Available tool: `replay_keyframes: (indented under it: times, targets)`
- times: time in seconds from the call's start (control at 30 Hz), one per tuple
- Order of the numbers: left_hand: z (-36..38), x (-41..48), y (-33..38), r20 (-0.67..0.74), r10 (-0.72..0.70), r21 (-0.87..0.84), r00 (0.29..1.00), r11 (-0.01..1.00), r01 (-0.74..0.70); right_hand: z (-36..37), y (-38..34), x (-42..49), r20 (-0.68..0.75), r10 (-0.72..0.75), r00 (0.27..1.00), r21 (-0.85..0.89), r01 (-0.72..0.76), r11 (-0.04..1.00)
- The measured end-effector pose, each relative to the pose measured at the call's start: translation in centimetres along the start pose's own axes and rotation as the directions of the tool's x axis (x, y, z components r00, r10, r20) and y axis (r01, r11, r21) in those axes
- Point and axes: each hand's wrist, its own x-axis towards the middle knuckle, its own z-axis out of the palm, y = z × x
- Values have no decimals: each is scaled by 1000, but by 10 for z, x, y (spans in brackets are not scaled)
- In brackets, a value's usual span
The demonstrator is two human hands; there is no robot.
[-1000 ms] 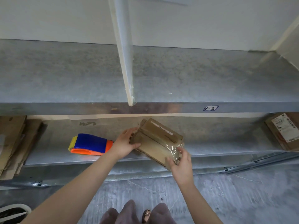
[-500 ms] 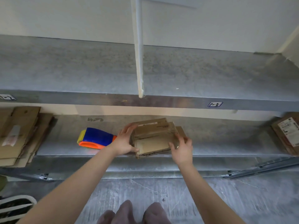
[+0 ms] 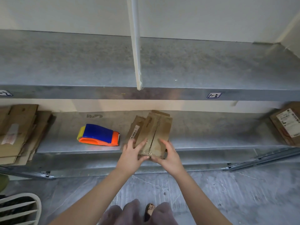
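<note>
Box (image 3: 155,132) end: L hand (image 3: 132,153), R hand (image 3: 168,154) prob. pinching.

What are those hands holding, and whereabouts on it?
A flattened cardboard box; the left hand and right hand both pinch its taped near end.

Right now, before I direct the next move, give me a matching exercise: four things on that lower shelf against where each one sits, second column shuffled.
Things
1. tape dispenser
2. flat cardboard
3. labelled parcel
4. small box

Places
A. far right of the lower shelf
B. gripped by the left hand and right hand at the front edge
C. far left end
D. just left of the small box

Pairs: 1-D, 2-C, 3-A, 4-B
</note>
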Motion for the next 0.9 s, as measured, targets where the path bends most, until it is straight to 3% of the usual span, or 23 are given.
replay_keyframes:
  times: [0.2, 0.3, 0.43, 0.57, 0.63, 0.77, 0.9]
  targets:
    - [1, -2, -13, 8, 116, 54, 993, 992, -117, 1, -6, 15, 82, -74, 994, -249, 93, 964]
    - [-6, 4, -14, 24, 119, 62, 993, 991, -120, 0, -10, 23, 111, -74, 991, -249, 99, 963]
    - [-11, 5, -9, 88, 128, 195, 988, 970, -143, 1, -3, 19, 61, -113, 992, -236, 124, 964]
    - [-26, 7, -10, 233, 107, -44, 966, 994, -100, 2, -4, 7, 22, -131, 991, -388, 129, 913]
    - [-42, 6, -15, 231, 122, -63, 965, 992, -111, -1, -9, -1, 20, -170, 985, -498, 158, 853]
    - [-83, -5, -33, -4, 300, 353, 954, 893, -280, 0, -34, -18, 1, -343, 939, -600, 274, 751]
    - [-126, -11, -77, -57, 374, 568, 926, 775, -278, 34, -70, -15, 62, -462, 885, -648, 388, 656]
